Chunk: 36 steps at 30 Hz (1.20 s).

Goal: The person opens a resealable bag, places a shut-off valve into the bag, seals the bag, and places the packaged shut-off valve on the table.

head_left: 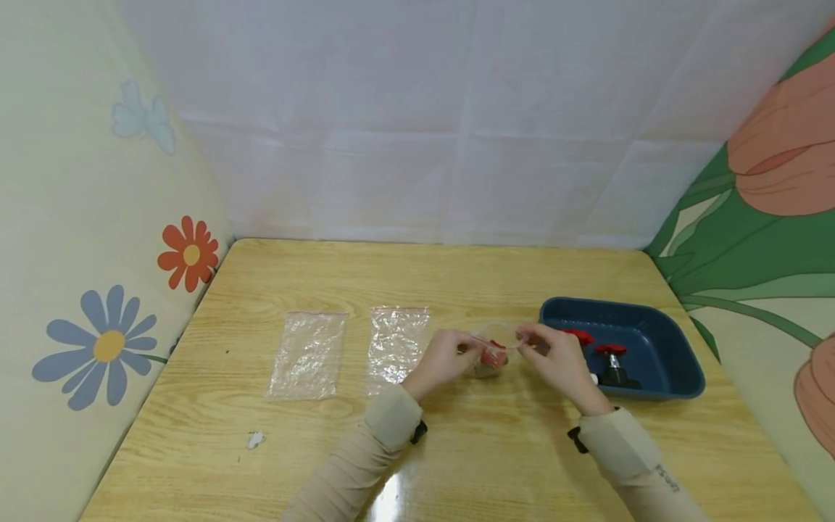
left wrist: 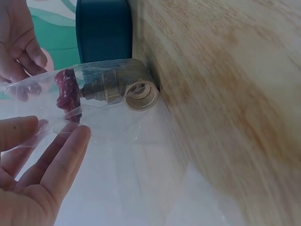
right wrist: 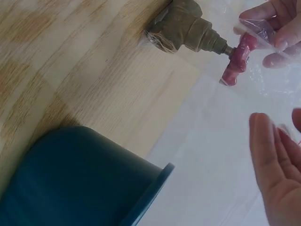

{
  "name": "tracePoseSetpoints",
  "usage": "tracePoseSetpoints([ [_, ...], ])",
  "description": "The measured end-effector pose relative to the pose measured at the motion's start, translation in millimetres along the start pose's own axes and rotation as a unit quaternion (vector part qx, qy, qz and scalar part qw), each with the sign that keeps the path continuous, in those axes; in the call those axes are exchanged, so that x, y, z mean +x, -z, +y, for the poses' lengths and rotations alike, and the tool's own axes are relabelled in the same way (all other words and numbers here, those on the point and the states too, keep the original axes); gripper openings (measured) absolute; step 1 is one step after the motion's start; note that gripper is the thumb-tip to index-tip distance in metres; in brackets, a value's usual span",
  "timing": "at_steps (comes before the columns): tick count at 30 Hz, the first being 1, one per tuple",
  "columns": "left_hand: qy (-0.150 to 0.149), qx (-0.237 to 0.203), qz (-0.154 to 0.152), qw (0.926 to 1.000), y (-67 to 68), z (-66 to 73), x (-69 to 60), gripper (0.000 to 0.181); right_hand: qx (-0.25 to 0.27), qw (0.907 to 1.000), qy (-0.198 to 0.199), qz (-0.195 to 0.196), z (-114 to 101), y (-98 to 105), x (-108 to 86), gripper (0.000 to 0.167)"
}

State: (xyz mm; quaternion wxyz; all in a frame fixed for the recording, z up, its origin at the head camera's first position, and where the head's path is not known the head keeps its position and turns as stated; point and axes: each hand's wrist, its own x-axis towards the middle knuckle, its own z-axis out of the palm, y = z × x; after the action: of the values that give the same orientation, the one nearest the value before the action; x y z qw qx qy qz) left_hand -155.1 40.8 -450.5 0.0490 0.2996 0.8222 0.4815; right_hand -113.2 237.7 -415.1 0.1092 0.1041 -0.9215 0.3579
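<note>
A brass valve with a red handwheel (left wrist: 69,94) stands on the table inside a clear zip bag (left wrist: 106,120), its threaded opening showing in the left wrist view. My left hand (head_left: 449,357) pinches one side of the bag's mouth beside the red wheel. On the opposite side, my right hand (head_left: 559,360) holds the other edge of the mouth between thumb and fingers. The mouth is spread between both hands above the valve (right wrist: 200,35). Part of the bag is hard to make out.
A blue bin (head_left: 652,391) at the right holds more red-handled valves (head_left: 611,355). Two flat clear zip bags lie to the left, one bag (head_left: 308,355) farther out and another bag (head_left: 394,341) near my left hand. A small white scrap (head_left: 256,439) lies on the wooden table (head_left: 293,464).
</note>
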Motion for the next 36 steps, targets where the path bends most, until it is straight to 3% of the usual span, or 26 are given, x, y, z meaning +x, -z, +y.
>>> tracePoseSetpoints([
  [3,0.003,-0.011,0.001,0.9999,-0.4,-0.2,0.7,0.014,-0.007,0.9998,0.006,0.019,-3,0,0.4,0.015],
  [11,0.01,-0.018,0.011,0.9997,-0.4,1.1,0.9,0.014,-0.002,0.9997,-0.003,0.025,-6,2,-0.1,0.013],
  [21,-0.022,-0.061,0.052,0.9965,0.5,-0.6,-2.3,0.012,-0.008,0.9996,-0.001,0.029,-4,3,-1.5,0.012],
  [28,-0.061,-0.033,0.059,0.9959,6.3,2.1,-5.6,0.018,-0.021,0.9996,-0.001,0.017,-3,6,-2.0,0.013],
  [36,-0.086,-0.007,0.08,0.9931,10.6,2.2,-6.7,0.02,-0.039,0.9991,0.012,0.014,0,7,-1.1,0.012],
])
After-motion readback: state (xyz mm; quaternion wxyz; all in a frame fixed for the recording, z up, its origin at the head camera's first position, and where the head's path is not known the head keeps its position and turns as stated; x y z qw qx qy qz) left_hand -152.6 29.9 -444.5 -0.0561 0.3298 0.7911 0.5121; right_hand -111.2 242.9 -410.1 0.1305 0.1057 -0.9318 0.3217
